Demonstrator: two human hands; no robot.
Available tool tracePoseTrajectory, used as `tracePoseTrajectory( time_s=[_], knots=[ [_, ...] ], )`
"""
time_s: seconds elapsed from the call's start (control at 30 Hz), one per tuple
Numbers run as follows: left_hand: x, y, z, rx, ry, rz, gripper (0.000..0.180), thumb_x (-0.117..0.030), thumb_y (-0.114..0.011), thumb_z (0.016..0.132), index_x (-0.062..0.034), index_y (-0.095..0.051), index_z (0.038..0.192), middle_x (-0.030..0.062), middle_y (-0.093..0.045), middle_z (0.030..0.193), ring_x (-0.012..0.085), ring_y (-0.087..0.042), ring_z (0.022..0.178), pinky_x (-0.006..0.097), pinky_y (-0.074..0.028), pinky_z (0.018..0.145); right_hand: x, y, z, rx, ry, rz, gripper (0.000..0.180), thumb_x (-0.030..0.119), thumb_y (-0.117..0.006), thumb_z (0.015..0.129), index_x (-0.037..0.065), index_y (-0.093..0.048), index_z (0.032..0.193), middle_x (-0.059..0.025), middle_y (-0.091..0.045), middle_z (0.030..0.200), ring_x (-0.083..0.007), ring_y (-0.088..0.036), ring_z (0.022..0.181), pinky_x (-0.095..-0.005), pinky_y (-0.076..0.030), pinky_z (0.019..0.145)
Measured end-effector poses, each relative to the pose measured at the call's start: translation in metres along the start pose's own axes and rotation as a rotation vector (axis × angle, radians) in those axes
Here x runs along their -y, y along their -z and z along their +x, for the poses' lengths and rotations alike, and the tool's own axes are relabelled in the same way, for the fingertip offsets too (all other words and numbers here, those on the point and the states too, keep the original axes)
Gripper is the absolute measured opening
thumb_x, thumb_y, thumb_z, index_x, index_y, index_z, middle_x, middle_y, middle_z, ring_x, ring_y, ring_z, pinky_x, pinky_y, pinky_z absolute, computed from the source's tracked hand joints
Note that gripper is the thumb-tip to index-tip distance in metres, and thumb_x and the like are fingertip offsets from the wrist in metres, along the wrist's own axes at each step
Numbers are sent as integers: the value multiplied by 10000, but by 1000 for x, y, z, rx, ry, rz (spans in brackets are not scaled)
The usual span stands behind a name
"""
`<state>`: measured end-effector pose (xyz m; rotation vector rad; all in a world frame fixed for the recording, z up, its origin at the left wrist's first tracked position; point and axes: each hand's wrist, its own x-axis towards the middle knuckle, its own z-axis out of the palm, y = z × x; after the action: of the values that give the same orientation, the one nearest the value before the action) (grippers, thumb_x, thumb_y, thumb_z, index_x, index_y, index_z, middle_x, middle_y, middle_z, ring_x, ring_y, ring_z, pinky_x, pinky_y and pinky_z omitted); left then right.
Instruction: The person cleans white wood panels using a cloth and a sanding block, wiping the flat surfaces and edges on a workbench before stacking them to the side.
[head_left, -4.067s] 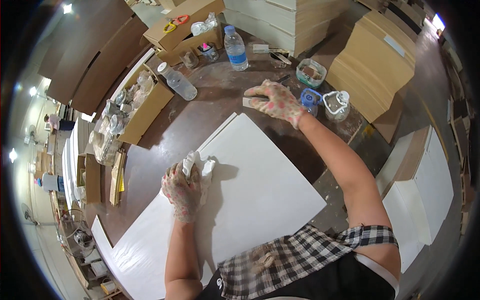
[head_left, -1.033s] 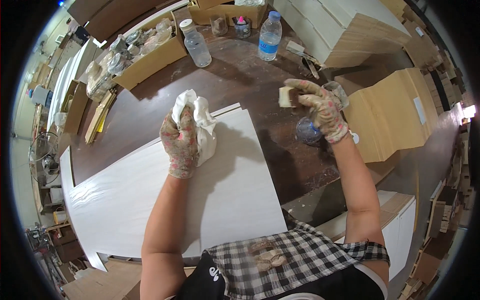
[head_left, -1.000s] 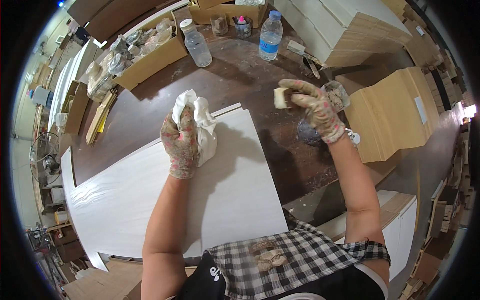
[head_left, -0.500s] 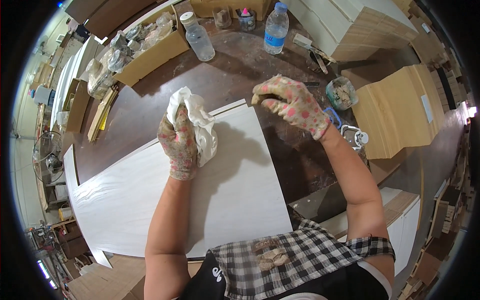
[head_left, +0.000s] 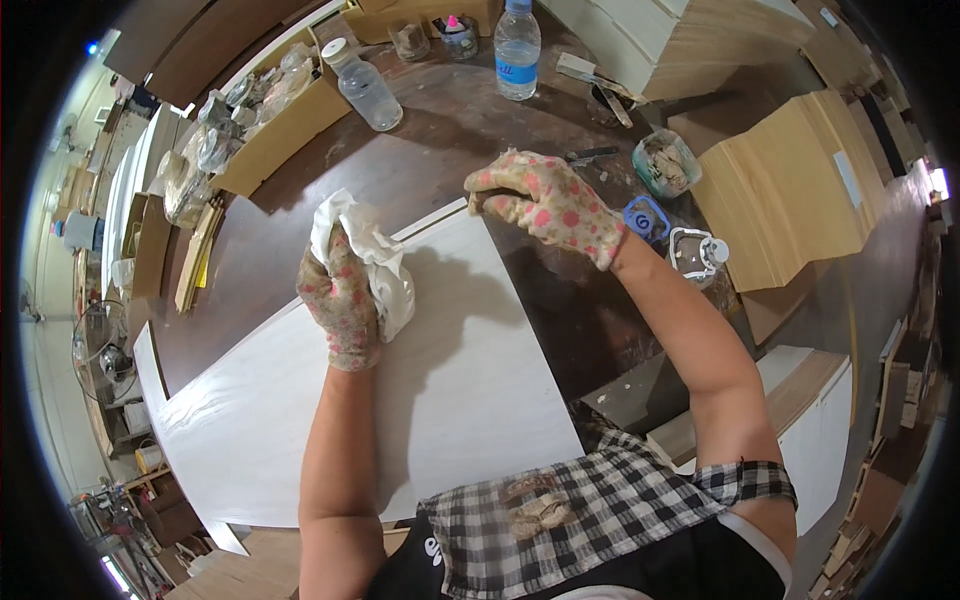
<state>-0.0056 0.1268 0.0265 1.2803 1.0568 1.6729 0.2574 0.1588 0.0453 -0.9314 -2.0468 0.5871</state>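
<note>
A white panel with faint grey grain lies across the brown table. Over its far edge is my left hand, in a pink-dotted, soiled glove, closed around a crumpled white cloth. The cloth bunches above the fingers and hangs down beside the palm. My right hand, in a matching glove, hovers by the panel's far right corner. Its fingers curl in toward the thumb; anything between the fingertips is too small to make out. Whether those fingertips touch the panel's corner, I cannot tell.
Beyond my hands stand a squeeze bottle, a water bottle and a cardboard box of wrapped items. To the right are a plastic tub, a blue-rimmed container, a white-handled jug and folded cardboard.
The whole view has shifted and turned slightly. My right fingertips appear a little closer to the panel's far right corner. My left hand still holds the cloth.
</note>
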Motion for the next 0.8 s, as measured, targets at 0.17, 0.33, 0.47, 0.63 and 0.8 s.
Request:
tracePoseTrajectory(
  time_s=[0.17, 0.33, 0.47, 0.63, 0.8],
  knots=[
    [-2, -3, -1, -8, 15, -5, 298, -181, -566, 966, 45, -611, 1154, 82, -675, 1005, 132, -628, 876, 272, -507, 762, 2, 6, -2, -46, -1, 74, 231, 120, -666, 834, 42, -684, 1051, -151, -666, 971, -333, -623, 929, -403, -500, 833],
    [-9, -10, 2, 27, 2, 62, 313, -240, -542, 968, 33, -630, 1094, 66, -681, 947, 134, -631, 831, 270, -509, 722, 1, 7, -6, -82, -85, 49, 224, 119, -660, 839, 51, -685, 1051, -149, -667, 971, -323, -621, 931, -392, -500, 827],
    [13, 1, 9, 27, -54, 173, 281, -221, -562, 962, 30, -658, 1046, 52, -686, 898, 113, -626, 788, 266, -505, 680, -8, 2, -8, -106, -38, 29, 241, 143, -666, 835, 56, -686, 1059, -158, -665, 975, -329, -621, 919, -399, -493, 839],
    [29, 6, 14, 19, -54, 203, 271, -211, -568, 964, 31, -667, 1038, 52, -689, 883, 102, -624, 773, 264, -504, 656, -2, 6, -8, -158, -253, 190, 253, 168, -670, 836, 53, -701, 1060, -161, -667, 999, -335, -620, 975, -398, -480, 893],
    [32, -4, 20, 34, -43, 109, 254, -187, -575, 962, 27, -669, 1060, 55, -691, 898, 107, -631, 781, 259, -509, 658, -18, -10, -6, -127, -125, 24, 266, 245, -676, 841, 66, -706, 1035, -159, -671, 1002, -343, -632, 947, -388, -487, 870]
  ],
)
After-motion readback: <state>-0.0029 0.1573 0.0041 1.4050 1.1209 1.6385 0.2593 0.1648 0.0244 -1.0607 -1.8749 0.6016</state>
